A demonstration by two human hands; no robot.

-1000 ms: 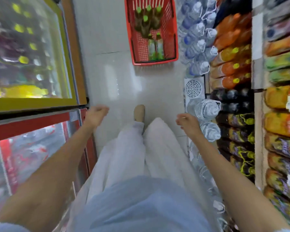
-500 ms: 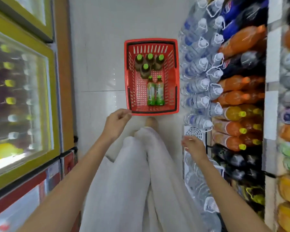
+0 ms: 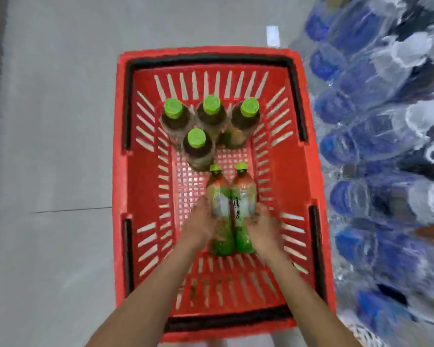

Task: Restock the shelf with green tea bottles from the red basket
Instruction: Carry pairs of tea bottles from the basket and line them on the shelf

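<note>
In the red plastic basket (image 3: 120,171), left hand (image 3: 201,227) and right hand (image 3: 262,227) flank two lying green-tea bottles (image 3: 221,196), likely to lift both (fingers' grip: cannot tell).

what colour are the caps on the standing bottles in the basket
Bright green caps, head view.

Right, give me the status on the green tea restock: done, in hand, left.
Done: nothing visibly shelved; the red basket holds six bottles. In hand: the left hand and right hand reach the two lying bottles, one hand at each side; the grip is too blurred to tell. Left: shelve those two, then the four upright bottles at the far end.
</note>
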